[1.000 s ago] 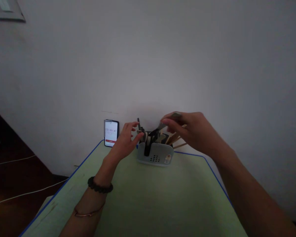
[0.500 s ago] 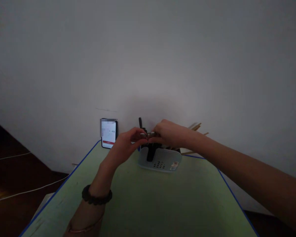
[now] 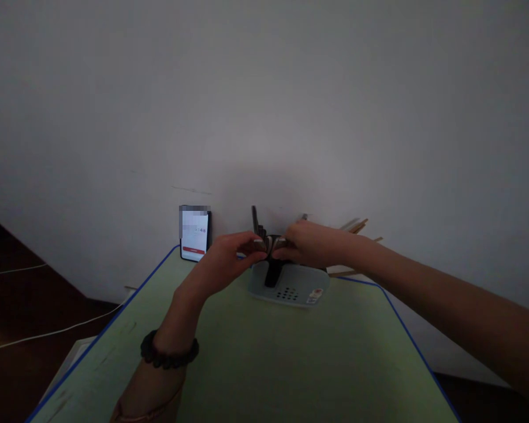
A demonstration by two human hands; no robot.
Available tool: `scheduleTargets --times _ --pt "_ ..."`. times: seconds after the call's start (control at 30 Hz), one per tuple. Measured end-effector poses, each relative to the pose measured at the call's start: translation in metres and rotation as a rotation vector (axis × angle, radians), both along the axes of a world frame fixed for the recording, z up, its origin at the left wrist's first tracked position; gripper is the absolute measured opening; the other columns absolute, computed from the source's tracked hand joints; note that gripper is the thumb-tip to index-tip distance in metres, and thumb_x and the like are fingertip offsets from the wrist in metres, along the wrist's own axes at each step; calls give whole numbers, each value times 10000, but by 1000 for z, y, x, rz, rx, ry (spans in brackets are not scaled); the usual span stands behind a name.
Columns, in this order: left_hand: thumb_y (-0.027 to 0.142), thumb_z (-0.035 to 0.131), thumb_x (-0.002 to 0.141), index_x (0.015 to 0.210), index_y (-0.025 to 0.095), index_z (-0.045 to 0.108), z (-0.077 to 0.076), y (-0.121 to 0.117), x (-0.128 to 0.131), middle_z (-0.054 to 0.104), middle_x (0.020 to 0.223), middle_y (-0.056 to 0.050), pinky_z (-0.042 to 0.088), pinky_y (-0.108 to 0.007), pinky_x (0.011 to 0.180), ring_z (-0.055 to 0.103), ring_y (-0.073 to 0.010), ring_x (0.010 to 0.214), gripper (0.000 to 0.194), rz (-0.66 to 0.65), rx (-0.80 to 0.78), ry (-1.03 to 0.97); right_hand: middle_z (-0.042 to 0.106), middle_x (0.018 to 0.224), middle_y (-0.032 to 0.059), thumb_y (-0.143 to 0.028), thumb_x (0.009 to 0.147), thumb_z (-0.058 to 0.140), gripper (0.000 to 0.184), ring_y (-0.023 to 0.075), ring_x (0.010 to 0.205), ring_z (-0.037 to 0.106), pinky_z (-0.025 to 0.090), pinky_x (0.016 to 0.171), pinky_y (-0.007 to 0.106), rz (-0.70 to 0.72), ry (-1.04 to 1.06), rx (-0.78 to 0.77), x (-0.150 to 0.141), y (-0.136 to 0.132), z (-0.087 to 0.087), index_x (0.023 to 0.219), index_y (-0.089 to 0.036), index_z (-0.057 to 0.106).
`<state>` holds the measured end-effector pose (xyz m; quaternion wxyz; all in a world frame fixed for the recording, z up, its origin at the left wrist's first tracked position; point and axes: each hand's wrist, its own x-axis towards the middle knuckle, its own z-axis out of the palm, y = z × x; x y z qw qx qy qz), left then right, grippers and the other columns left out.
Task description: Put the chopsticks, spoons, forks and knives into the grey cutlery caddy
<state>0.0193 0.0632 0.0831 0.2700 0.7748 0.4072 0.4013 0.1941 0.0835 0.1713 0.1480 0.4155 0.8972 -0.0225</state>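
A pale grey utensil holder (image 3: 291, 286) stands at the far edge of the green table (image 3: 255, 364), against the wall. Dark utensil handles (image 3: 256, 222) stick up from it, and wooden chopsticks (image 3: 357, 226) lean out to the right. My left hand (image 3: 229, 261) and my right hand (image 3: 311, 244) meet just above the holder's rim, both pinching a small dark utensil (image 3: 271, 242) between the fingertips. What exactly that utensil is stays unclear in the dim light.
A phone (image 3: 194, 232) with a lit screen leans upright on the wall left of the holder. The table has a blue rim (image 3: 397, 320). White cables (image 3: 48, 335) run across the dark floor at the left. A white wall stands directly behind.
My right hand came down from above the chopsticks to the holder's rim and met my left hand there. Both hands now pinch the dark utensil together.
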Motion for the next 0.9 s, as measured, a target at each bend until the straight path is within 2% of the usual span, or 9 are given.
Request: scheduleTargets --times 0.17,0.4,0.63,0.7,0.77,0.9 --pt "279 598 810 822 174 628 -1 0 1 711 813 -17 532 -247 673 673 -158 750 110 50 58 17 721 766 85 -364 865 493 329 131 620 610 371 550 208 -41 -4 -22 12 7 7 934 -152 734" --pt "286 621 798 919 185 611 -2 2 2 725 831 -10 548 -255 703 687 -158 776 158 118 101 -76 692 653 92 -423 854 467 412 123 533 549 319 494 224 -66 40 145 4 2 19 818 -115 739" --pt "314 596 817 880 199 641 -3 4 0 711 832 -2 546 -274 715 675 -164 785 138 30 32 -13 690 657 50 -354 768 600 221 123 557 566 298 491 216 -17 53 98 -4 3 20 790 -177 732" --pt "329 589 824 955 202 633 -8 7 -1 680 950 -32 534 -323 807 652 -177 877 188 8 45 -7 678 627 50 -377 787 585 251 120 534 550 298 490 219 9 64 87 -5 4 20 782 -172 730" --pt "348 606 811 1096 213 582 -15 11 0 585 1141 -74 480 -393 934 583 -207 1051 316 35 84 -23 665 600 52 -404 804 567 288 119 513 534 294 485 224 39 54 79 -7 2 19 784 -168 731" --pt "380 635 784 1342 237 351 -30 18 5 293 1406 -127 380 -474 1043 368 -268 1284 642 73 91 -65 659 595 56 -392 818 557 283 131 524 546 294 491 232 42 -13 90 -7 -3 21 812 -172 734"
